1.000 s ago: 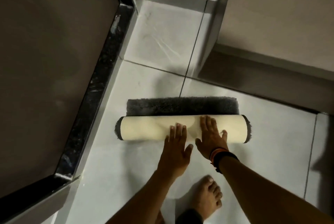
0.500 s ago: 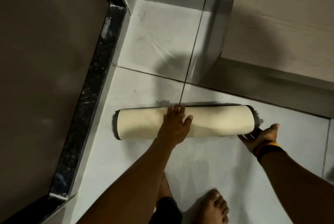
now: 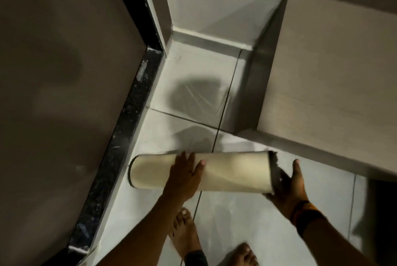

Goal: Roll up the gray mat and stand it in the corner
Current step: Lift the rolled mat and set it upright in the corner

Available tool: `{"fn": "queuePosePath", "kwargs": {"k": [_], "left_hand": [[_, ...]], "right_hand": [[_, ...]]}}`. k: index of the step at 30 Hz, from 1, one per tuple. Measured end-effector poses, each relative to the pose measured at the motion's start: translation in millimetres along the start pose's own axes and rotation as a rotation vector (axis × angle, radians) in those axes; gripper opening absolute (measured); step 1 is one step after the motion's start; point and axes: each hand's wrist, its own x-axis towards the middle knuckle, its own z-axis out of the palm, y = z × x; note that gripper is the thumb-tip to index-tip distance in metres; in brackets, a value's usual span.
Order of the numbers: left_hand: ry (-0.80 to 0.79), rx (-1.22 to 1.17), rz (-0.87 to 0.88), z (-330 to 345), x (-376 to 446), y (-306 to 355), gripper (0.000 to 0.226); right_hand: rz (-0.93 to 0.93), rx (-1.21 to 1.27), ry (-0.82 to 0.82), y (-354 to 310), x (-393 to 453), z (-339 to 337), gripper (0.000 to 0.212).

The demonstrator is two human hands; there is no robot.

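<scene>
The gray mat (image 3: 234, 172) is fully rolled into a tube, its cream backing outward and gray pile showing at both ends. It lies roughly level, lifted off the tiled floor, with a shadow on the tiles beyond it. My left hand (image 3: 184, 176) wraps over the middle of the roll from the near side. My right hand (image 3: 289, 183) cups the roll's right end, palm against the gray pile. A dark and orange band sits on my right wrist.
The corner (image 3: 171, 29) lies ahead, where a white wall meets a dark-framed brown panel (image 3: 131, 102) on the left. A beige cabinet or door (image 3: 328, 85) juts in on the right. My bare feet (image 3: 187, 231) stand on the pale floor tiles below the roll.
The last gray strip was rolled in. My right hand moved from the top of the roll to its right end. The roll has come up off the floor, and the view has tipped toward the corner.
</scene>
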Motion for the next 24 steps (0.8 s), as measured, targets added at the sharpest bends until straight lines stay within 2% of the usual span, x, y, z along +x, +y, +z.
{"fn": "queuePosePath", "kwargs": {"k": [4, 6, 8, 9, 11, 12, 14, 15, 18, 24], "left_hand": [[0.125, -0.256, 0.032, -18.5, -104.2, 30.5, 0.062], [0.183, -0.142, 0.024, -23.2, -144.5, 52.6, 0.066], [0.344, -0.168, 0.013, -39.1, -164.1, 65.2, 0.072], [0.373, -0.249, 0.003, -50.9, -167.1, 72.1, 0.080], [0.201, -0.389, -0.051, -81.5, -170.1, 90.4, 0.089], [0.196, -0.435, -0.141, -93.8, -169.3, 101.1, 0.091], [0.380, -0.529, -0.345, -118.3, -164.7, 126.0, 0.095], [0.439, -0.552, -0.380, -128.8, -164.5, 139.9, 0.095], [0.472, -0.599, -0.345, -156.6, -157.8, 172.3, 0.093], [0.465, -0.754, -0.224, -194.4, -110.8, 253.0, 0.083]], "right_hand": [[-0.054, -0.250, -0.024, 25.3, -84.1, 60.2, 0.070], [-0.120, -0.360, -0.013, 34.6, -126.9, 91.8, 0.072], [-0.170, -0.434, -0.049, 39.0, -159.2, 119.5, 0.076], [-0.196, -0.474, -0.076, 38.4, -172.2, 131.1, 0.076], [-0.253, -0.567, -0.143, 31.0, -200.5, 156.0, 0.070], [-0.289, -0.626, -0.173, 26.9, -212.6, 167.1, 0.068], [-0.374, -0.741, -0.238, 15.6, -234.0, 190.4, 0.066], [-0.405, -0.781, -0.266, 8.4, -242.0, 201.6, 0.068], [-0.469, -0.864, -0.308, -21.1, -257.1, 231.8, 0.081], [-0.570, -0.870, -0.372, -119.3, -256.1, 291.6, 0.075]]}}
